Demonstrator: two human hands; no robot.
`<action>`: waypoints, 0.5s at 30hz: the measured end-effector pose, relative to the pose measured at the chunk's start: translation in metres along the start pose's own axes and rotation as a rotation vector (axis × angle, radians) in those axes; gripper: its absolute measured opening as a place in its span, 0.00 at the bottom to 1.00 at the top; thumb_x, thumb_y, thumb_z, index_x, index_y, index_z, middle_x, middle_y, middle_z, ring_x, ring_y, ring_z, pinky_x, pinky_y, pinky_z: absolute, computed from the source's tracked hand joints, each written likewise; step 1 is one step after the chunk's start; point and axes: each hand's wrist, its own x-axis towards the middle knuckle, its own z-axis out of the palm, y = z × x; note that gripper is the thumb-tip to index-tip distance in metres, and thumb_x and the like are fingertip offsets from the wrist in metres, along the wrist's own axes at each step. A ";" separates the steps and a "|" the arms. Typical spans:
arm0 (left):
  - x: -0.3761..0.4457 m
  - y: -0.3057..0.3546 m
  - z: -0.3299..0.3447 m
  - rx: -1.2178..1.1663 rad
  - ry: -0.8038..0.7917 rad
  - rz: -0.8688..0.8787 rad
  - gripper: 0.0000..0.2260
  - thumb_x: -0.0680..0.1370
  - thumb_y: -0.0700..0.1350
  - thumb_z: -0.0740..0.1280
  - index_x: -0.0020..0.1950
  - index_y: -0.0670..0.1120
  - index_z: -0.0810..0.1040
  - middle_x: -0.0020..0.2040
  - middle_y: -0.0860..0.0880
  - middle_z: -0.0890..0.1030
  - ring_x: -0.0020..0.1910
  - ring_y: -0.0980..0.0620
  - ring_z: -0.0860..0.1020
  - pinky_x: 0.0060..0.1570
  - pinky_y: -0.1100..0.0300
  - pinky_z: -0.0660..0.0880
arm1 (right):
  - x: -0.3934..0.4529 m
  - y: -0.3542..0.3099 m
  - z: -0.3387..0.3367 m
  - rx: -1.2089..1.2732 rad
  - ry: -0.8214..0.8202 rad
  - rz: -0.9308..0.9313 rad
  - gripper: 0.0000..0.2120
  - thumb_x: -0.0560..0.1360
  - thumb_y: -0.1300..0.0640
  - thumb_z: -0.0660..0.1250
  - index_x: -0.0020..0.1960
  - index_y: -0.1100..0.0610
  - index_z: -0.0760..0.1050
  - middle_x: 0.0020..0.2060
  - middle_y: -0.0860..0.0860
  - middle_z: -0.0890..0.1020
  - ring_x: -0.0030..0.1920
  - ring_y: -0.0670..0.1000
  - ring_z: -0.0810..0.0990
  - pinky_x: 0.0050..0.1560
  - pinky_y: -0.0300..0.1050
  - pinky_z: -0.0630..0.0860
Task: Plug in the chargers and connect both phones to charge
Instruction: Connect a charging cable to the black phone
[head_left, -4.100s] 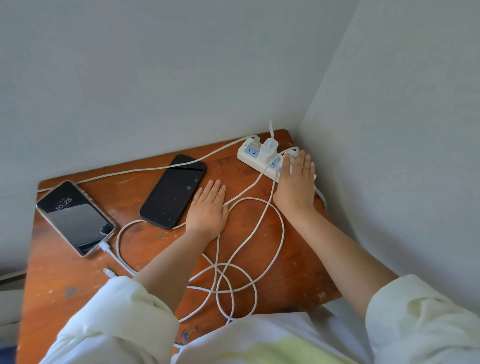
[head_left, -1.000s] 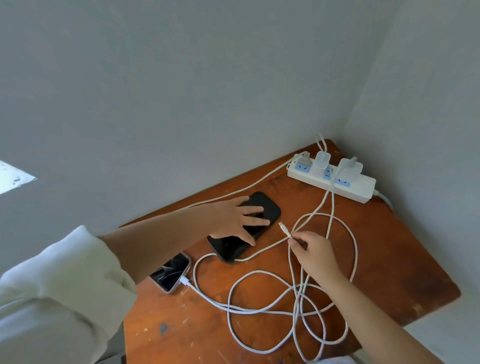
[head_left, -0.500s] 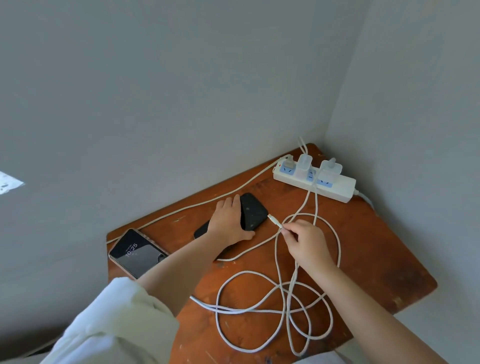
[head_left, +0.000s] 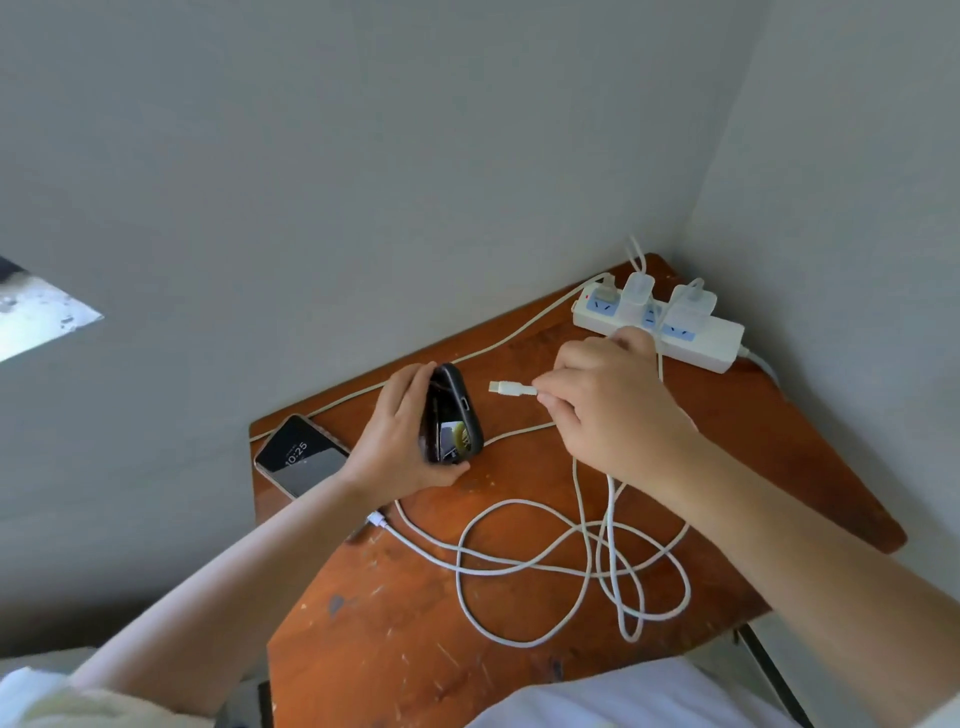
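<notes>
While the left hand (head_left: 400, 441) wraps its grip around a black-cased phone (head_left: 451, 415) tilted up off the worn brown wooden tabletop (head_left: 519, 670), its charging port facing right, the right hand (head_left: 608, 410) pinches a white cable connector (head_left: 511, 388) just beside that port, not touching. Near the tabletop's left edge lies a second, lit phone (head_left: 304, 457). At the far corner, a white power strip (head_left: 711, 338) carries two white charger plugs (head_left: 688, 306).

Black phone (head_left: 451, 415) tilted up, white plug (head_left: 511, 388) apparently just beside its port.
</notes>
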 end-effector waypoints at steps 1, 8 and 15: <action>-0.002 0.000 0.001 -0.002 0.007 -0.001 0.47 0.62 0.49 0.79 0.72 0.37 0.57 0.71 0.39 0.62 0.70 0.43 0.62 0.62 0.65 0.58 | 0.000 -0.003 0.001 -0.014 -0.023 -0.004 0.06 0.60 0.67 0.77 0.35 0.61 0.83 0.26 0.55 0.81 0.29 0.55 0.78 0.39 0.51 0.69; -0.006 0.005 -0.002 0.047 0.011 0.083 0.43 0.64 0.45 0.78 0.72 0.38 0.58 0.71 0.39 0.63 0.70 0.42 0.63 0.62 0.64 0.59 | 0.006 -0.012 0.000 -0.132 -0.107 -0.071 0.06 0.58 0.67 0.76 0.29 0.59 0.81 0.23 0.54 0.79 0.28 0.54 0.76 0.42 0.55 0.73; -0.003 0.009 0.000 0.046 0.009 0.094 0.44 0.64 0.44 0.78 0.72 0.38 0.57 0.71 0.39 0.62 0.70 0.43 0.62 0.62 0.65 0.60 | 0.007 -0.016 -0.005 -0.152 -0.164 -0.090 0.06 0.56 0.67 0.76 0.26 0.60 0.79 0.21 0.54 0.77 0.27 0.54 0.75 0.42 0.56 0.74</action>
